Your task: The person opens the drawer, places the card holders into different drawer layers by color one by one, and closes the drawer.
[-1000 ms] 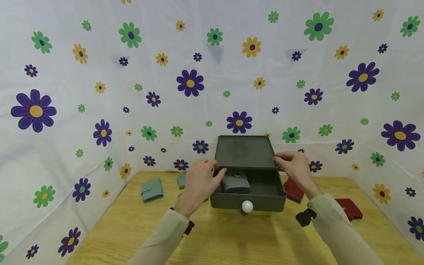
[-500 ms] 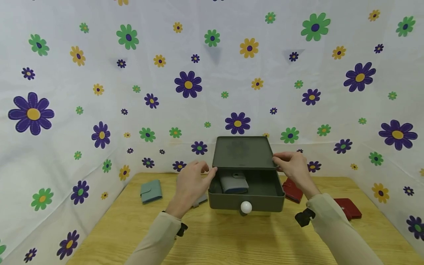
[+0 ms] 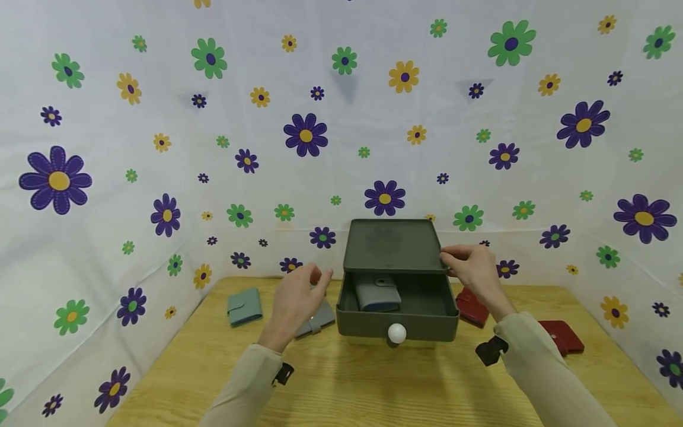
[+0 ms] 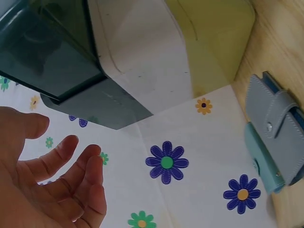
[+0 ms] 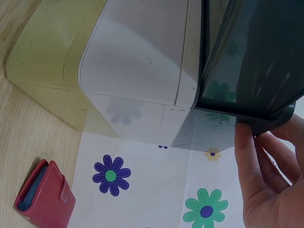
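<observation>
A small drawer chest [image 3: 392, 244] with a dark green top stands on the wooden table. Its dark top drawer [image 3: 368, 326], with a white round knob [image 3: 397, 333], is pulled out. Inside the drawer's left half lies a grey wallet [image 3: 377, 294] with a snap strap. My right hand [image 3: 475, 276] pinches the right front corner of the chest's top; the right wrist view shows fingers against its side. My left hand [image 3: 299, 302] hovers left of the chest with fingers loosely bent, apart from it and holding nothing. Below the left hand lies a blue-grey wallet [image 3: 322, 317].
A teal wallet [image 3: 245, 307] lies at the left; another teal wallet [image 4: 263, 159] shows beside the blue-grey one in the left wrist view. Two red wallets lie right of the chest, one close [image 3: 471, 306] and one farther right [image 3: 570, 337]. Flower-printed white cloth surrounds the table.
My left hand has moved left, away from the chest's left front corner, uncovering the blue-grey wallet on the table. My right hand stays on the right corner; the drawer remains pulled out.
</observation>
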A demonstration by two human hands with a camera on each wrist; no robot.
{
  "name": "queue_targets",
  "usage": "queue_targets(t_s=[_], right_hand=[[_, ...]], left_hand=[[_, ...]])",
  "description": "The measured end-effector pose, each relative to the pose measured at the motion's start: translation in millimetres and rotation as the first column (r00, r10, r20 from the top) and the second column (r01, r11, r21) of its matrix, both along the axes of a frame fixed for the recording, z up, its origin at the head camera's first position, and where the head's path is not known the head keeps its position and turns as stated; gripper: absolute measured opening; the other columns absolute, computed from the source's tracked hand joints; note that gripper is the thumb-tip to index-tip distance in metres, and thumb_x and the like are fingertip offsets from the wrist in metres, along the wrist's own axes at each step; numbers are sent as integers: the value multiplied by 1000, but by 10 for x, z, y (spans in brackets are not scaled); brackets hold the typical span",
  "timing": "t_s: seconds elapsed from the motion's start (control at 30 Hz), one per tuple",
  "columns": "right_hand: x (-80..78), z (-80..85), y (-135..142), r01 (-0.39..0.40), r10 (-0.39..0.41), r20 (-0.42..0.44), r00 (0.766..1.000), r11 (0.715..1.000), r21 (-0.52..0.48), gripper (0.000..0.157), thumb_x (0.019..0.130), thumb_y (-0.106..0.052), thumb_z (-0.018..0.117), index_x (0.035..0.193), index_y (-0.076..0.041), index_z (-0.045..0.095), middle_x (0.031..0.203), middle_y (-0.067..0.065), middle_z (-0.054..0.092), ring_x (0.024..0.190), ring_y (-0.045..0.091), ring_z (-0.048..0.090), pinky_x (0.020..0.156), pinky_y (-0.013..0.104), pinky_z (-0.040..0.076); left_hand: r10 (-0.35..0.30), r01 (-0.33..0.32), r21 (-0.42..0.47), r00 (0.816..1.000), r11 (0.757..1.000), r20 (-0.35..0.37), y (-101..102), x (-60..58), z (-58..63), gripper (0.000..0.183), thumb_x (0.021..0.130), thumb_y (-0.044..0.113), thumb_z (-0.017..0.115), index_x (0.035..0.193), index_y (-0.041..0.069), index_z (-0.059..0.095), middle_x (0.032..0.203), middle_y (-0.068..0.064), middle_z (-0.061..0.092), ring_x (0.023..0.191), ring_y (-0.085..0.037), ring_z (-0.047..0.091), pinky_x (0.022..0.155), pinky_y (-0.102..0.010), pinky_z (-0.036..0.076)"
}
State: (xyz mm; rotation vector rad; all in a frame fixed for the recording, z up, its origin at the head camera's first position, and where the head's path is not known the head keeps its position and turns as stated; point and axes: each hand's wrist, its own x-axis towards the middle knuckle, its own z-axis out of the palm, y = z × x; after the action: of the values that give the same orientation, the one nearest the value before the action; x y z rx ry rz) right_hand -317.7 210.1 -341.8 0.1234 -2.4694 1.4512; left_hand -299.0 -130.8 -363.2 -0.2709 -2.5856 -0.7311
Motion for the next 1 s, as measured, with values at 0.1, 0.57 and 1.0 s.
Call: queue_targets(t_s=[0.1,0.57,1.0], right_hand=[[-7,12,4,3,-3,0,1000,1000,4,36,97,-22,62,125,0,65,119,24,67,94,26,72,78,33,60],[-18,-3,6,7,-7,28,1000,1000,-11,35,97,-22,61,126,-1,65,120,23,66,93,24,72,79,34,60],[-24,-16,12,10,-10,16,1000,1000,-6,36,98,-22,61,126,-1,65,120,23,66,94,26,72,79,34,60]], left_hand=[[3,-3,6,1000,1000,22,-36,-22,-52,36,99,44,52,80,16,63,78,0,65,64,-14,54,61,-30,47],[0,-4,35,992,999,128,-291,-184,-369,26,93,38,64,85,13,63,77,-1,66,67,-14,58,59,-28,49],[18,-20,5,971,1000,239,-502,-344,-654,22,87,25,74,96,7,67,92,-10,69,81,-22,63,68,-37,54]])
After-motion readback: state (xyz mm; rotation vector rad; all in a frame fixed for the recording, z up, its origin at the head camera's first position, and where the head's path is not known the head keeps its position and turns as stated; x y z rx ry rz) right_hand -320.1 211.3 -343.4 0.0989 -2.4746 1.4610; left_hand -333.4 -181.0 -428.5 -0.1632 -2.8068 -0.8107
